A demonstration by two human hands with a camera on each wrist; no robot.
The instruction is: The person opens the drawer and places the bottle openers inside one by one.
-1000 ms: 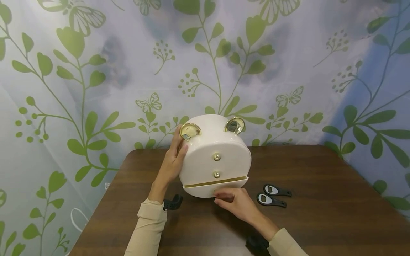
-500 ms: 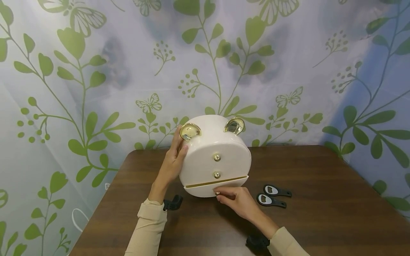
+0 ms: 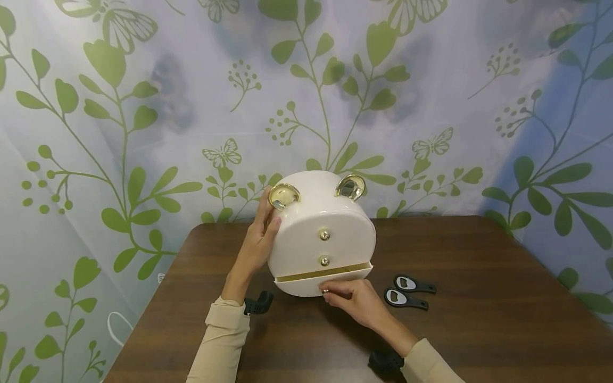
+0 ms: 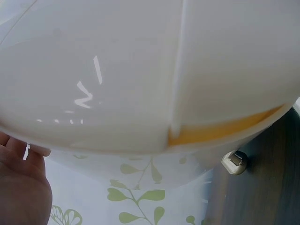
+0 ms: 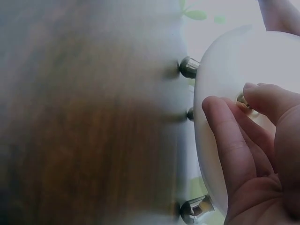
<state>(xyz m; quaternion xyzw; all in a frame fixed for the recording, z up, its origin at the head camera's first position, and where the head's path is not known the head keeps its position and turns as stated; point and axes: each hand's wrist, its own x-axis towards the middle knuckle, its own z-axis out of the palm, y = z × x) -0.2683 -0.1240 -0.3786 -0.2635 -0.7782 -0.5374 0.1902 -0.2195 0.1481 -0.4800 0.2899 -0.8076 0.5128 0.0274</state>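
A glossy white rounded drawer box with gold ears stands tilted on the table. Its bottom drawer is pulled out a little, showing a gold-toned gap along the top edge. My left hand holds the box by its side, thumb at the front edge and fingers behind the left ear. With thumb and fingertips, my right hand pinches the small gold knob of that bottom drawer. Two more gold knobs sit above, on the upper front, untouched.
Two black-handled bottle openers lie side by side on the brown wooden table, right of the box. Shiny metal feet show under the box. A leaf-patterned curtain hangs behind the table.
The bottom drawer's gap narrowed by half a second ago and is wider again now, the right hand moving slightly with the knob. My left hand has kept its hold on the box.
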